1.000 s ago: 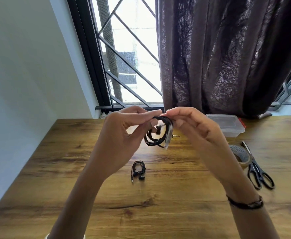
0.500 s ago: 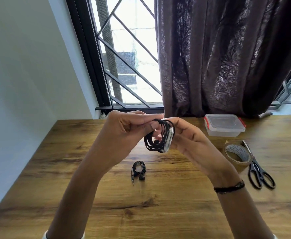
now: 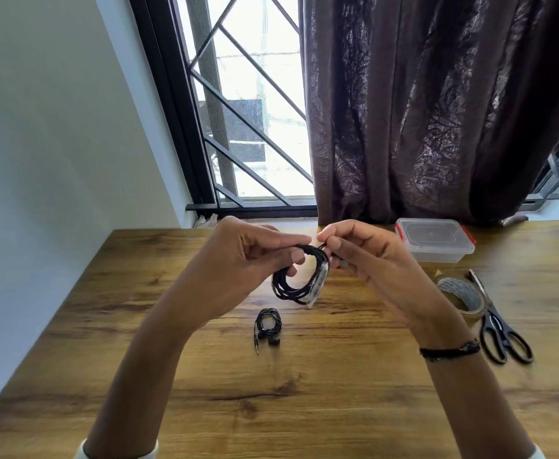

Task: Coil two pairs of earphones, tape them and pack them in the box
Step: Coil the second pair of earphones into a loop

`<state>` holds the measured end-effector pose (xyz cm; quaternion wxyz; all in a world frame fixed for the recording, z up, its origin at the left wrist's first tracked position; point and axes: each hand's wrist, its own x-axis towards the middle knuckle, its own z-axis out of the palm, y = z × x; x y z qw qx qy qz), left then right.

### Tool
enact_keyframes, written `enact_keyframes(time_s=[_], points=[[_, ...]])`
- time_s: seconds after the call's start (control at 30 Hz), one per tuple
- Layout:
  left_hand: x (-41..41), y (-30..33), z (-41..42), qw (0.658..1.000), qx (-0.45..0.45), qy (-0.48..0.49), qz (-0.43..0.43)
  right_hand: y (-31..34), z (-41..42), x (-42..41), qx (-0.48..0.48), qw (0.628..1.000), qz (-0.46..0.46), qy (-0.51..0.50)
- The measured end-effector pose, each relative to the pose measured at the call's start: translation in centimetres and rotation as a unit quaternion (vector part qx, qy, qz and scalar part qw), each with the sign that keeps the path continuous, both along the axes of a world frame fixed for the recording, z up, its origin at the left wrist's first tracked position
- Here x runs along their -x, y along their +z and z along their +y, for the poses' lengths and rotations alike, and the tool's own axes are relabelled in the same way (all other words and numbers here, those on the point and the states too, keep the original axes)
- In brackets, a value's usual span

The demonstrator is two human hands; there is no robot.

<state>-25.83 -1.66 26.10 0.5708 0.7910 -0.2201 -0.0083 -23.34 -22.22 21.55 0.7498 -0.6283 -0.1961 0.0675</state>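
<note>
Hands mid-air over table (image 3: 205, 409), left hand (image 3: 238, 263) and right hand (image 3: 364, 256) both pinching coiled earphones (image 3: 299, 281) with tape strip (image 3: 319, 284) on its right side; best press tape flat round strands, keep loops bunched; second coil (image 3: 267, 326) lies near, box (image 3: 435, 240) far right.

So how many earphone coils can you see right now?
2. One coil is held above the table in both hands, left hand and right hand. The other coil lies on the table below them.
</note>
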Motion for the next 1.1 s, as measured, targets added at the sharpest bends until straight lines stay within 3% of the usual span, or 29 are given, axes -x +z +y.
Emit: enact_keyframes(time_s=[0.17, 0.43, 0.63, 0.8, 1.1], points=[[0.0, 0.1, 0.0, 1.000, -0.003, 0.002, 0.013, 2.0, -0.1, 1.2, 0.087, 0.993, -0.031, -0.079], [0.3, -0.2, -0.4, 0.996, -0.054, 0.051, -0.046, 3.6, 0.2, 3.5, -0.009, 0.989, 0.060, -0.137], [0.6, -0.1, -0.5, 0.995, -0.087, 0.022, -0.034, 3.6, 0.6, 3.7, -0.065, 0.977, 0.110, -0.169], [0.8, -0.2, -0.8, 0.992, -0.068, 0.077, -0.070, 4.1, 2.2, 5.3, -0.052, 0.985, 0.067, -0.148], [0.9, 0.1, -1.3, 0.980, -0.019, 0.146, -0.130, 1.5, 4.8, 7.0, 0.002, 0.970, -0.060, -0.237]])
